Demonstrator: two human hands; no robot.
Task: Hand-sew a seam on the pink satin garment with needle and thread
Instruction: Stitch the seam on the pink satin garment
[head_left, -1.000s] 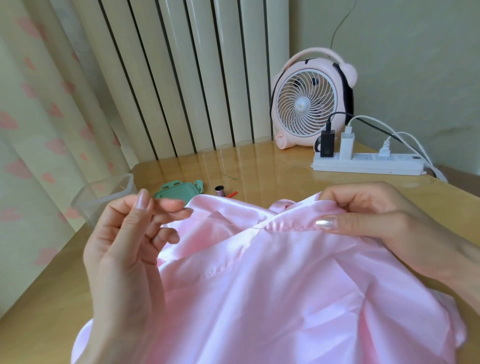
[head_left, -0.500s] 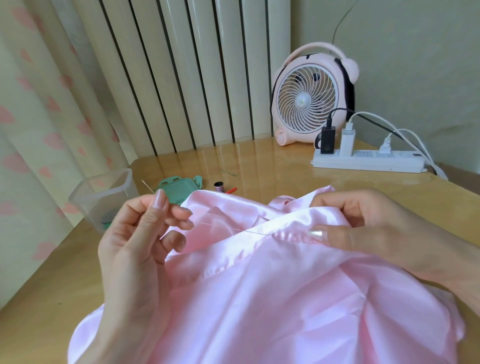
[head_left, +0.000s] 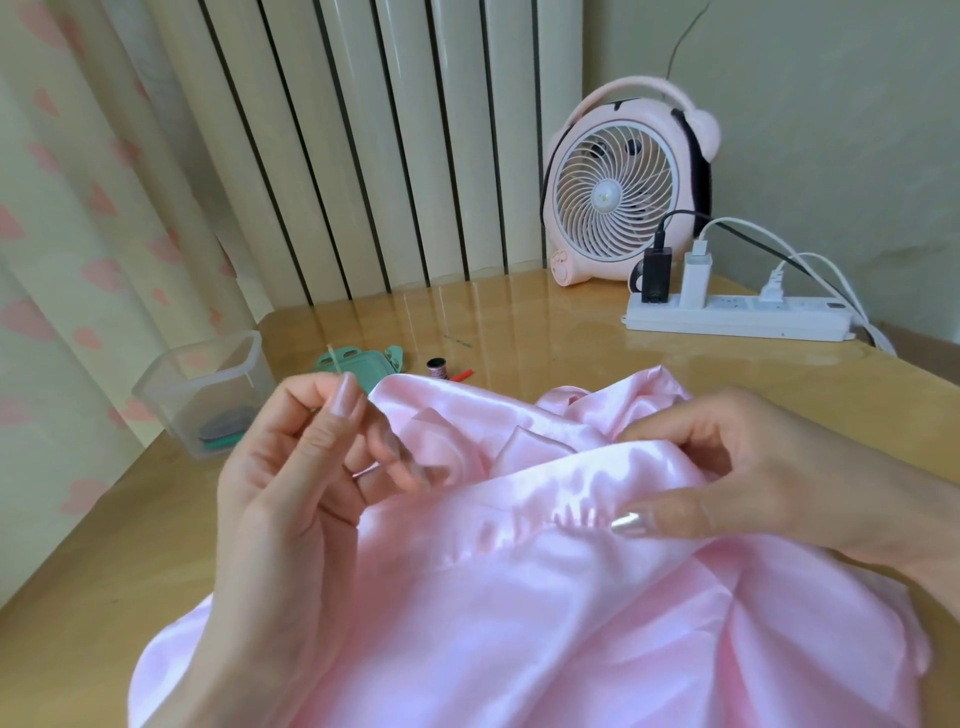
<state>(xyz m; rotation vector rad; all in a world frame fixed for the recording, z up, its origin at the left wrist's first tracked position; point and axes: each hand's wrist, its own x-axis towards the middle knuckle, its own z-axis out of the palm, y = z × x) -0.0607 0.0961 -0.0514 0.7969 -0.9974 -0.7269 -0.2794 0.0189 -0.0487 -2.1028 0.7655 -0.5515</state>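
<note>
The pink satin garment (head_left: 545, 597) lies bunched on the wooden table (head_left: 78, 571) in front of me. My left hand (head_left: 291, 478) is raised over its left side and pinches a thin needle (head_left: 335, 359) between thumb and forefinger, the tip pointing up and away. My right hand (head_left: 753, 483) grips the gathered seam edge (head_left: 545, 519) of the fabric, thumb on top with a silver nail. The thread between needle and seam is too fine and blurred to trace.
A clear plastic box (head_left: 208, 389) stands at the left edge, with a green lid (head_left: 363, 366), a small thread spool (head_left: 435, 365) and a red item (head_left: 462, 374) behind the fabric. A pink fan (head_left: 623, 187) and a white power strip (head_left: 737, 314) sit at the back right.
My left hand has pulled the needle up and away to the left, then come nearer the seam. My right hand keeps its hold on the seam, which looks more gathered.
</note>
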